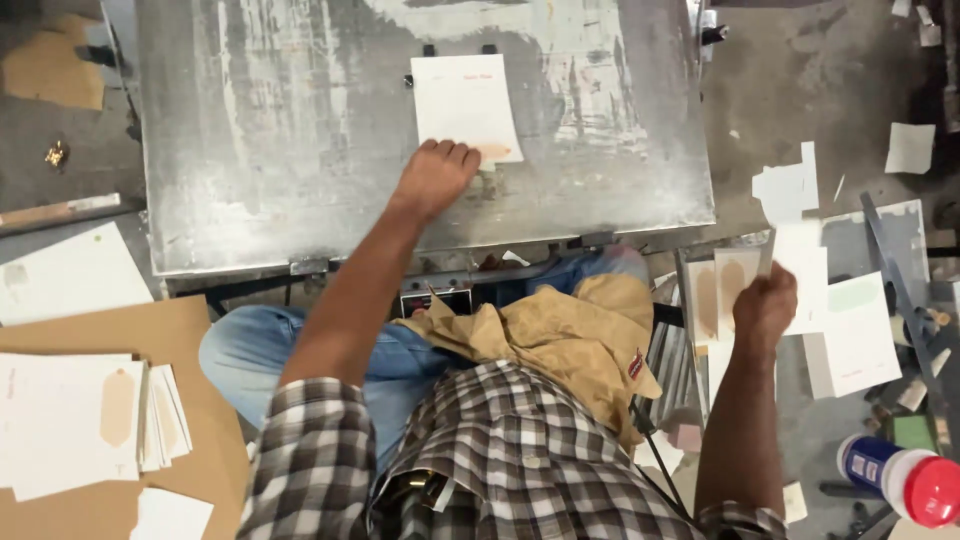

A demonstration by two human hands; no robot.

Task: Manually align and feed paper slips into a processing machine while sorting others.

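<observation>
My left hand (436, 176) rests on the grey metal plate (300, 150), its fingertips touching the near edge of a white card (464, 105) that lies flat on it. A pale tan printed patch shows on the card beside my fingers. My right hand (765, 306) is off to the right of the plate, closed on a white card (802, 262) held upright above a stack of similar cards with tan patches (718, 290).
A pile of printed white cards (70, 420) lies on brown cardboard (190, 330) at the left. More loose sheets (860, 330) lie at the right. A tan cloth (560, 335) covers my lap. A blue-and-white container with a red cap (900, 478) lies at the lower right.
</observation>
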